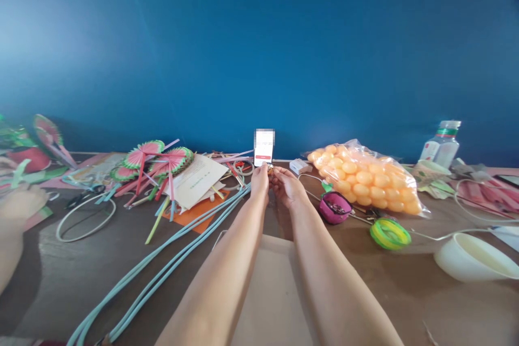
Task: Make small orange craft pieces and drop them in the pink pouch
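Both my arms reach straight out over a brown table (pixel 73 275). My left hand (pixel 260 178) and my right hand (pixel 286 184) meet at the far middle, fingers pinched together around something tiny that I cannot make out. Just behind the fingertips a white phone (pixel 264 147) stands upright against the blue wall. A small white box (pixel 299 166) lies to the right of the hands. Long light-blue strips (pixel 170 259) run from beside my left hand toward the near left edge.
Pink-and-green paper fans (pixel 154 159) and papers are piled at the left, with a wire ring (pixel 85 219). Right of the hands are a magenta cup (pixel 334 207), a bag of orange balls (pixel 367 178), a green tape roll (pixel 390 233), a white bowl (pixel 470 257), a bottle (pixel 441 144). Another person's arm (pixel 14 221) shows far left.
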`<state>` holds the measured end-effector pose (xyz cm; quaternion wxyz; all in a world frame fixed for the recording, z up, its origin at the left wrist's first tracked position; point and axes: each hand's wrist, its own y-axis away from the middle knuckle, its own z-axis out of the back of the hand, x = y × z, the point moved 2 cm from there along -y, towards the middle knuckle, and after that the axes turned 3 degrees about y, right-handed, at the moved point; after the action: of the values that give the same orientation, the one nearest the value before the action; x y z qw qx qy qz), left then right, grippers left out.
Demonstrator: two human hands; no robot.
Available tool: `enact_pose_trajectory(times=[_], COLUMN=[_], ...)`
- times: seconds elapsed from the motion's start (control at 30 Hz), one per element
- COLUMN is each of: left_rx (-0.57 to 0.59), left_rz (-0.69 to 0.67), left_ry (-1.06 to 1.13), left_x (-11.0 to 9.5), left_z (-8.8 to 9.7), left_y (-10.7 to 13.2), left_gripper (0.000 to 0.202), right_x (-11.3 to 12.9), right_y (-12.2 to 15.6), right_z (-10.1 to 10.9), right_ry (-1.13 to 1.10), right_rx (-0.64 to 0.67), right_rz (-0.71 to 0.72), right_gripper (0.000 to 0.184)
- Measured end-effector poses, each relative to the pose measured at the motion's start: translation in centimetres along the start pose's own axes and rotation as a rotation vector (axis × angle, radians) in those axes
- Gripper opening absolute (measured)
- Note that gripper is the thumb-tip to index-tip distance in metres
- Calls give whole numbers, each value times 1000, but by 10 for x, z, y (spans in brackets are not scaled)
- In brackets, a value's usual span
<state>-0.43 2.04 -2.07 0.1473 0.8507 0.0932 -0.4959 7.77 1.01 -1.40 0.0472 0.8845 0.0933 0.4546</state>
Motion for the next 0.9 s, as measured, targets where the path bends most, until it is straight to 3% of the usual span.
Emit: enact_pose_trajectory(times=[0.27,0.9], left_rx=[34,-2], left_rz=[-3,-19], left_ry=[8,-21], left_x=[2,-4], left_z=[0,0], left_y=[0,5], left_gripper=[45,43], right_x=[-3,0], right_y=[-6,-1], right_z=[4,0], right_ry=[12,10], right_rx=[9,-47], right_rz=[1,57], right_gripper=[12,13])
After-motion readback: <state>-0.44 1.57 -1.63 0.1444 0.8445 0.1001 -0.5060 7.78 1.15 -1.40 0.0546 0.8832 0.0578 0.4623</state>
